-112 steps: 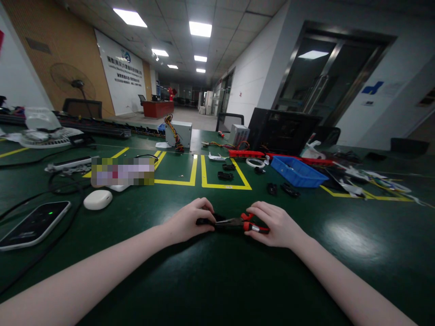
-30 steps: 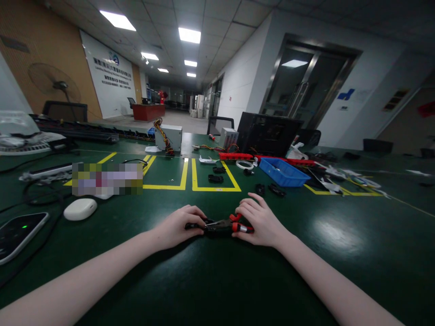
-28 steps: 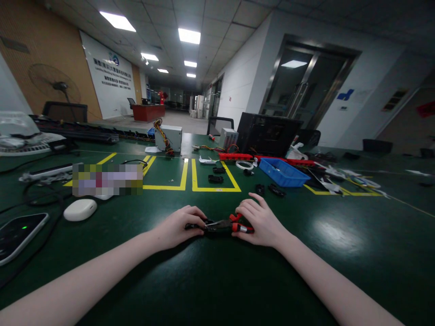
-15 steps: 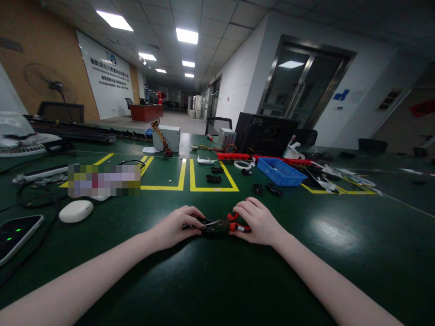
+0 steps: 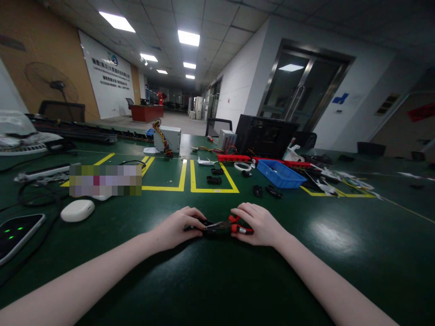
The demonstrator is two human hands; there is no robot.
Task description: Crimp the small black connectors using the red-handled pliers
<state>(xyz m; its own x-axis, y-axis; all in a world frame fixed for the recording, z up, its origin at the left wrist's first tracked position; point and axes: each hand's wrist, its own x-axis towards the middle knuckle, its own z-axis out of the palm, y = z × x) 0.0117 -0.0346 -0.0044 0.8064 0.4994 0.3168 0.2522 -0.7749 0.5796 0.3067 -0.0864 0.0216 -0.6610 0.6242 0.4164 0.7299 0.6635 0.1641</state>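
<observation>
My right hand (image 5: 261,225) is closed around the red handles of a pair of pliers (image 5: 234,227), whose metal jaws point left. The jaws reach the fingertips of my left hand (image 5: 181,228). My left hand pinches a small black piece (image 5: 212,229) low over the green table, perhaps a bundled cable; its exact kind is too dark to make out. Part of that piece is hidden by my fingers and the jaws. Beyond the hands, two small black pieces (image 5: 214,179) lie inside a yellow taped frame, and black coiled cables (image 5: 273,191) lie to their right.
A blue tray (image 5: 280,175) stands behind my right hand. A power supply (image 5: 171,139) and a black case (image 5: 267,136) are at the back. On the left lie a white rounded case (image 5: 77,211) and a device with green lights (image 5: 20,235). Loose wires (image 5: 356,180) lie far right.
The view has shifted very slightly. Both hands keep nearly the same pose, with the pliers at the black piece; the right hand is slightly lower in the picture.
</observation>
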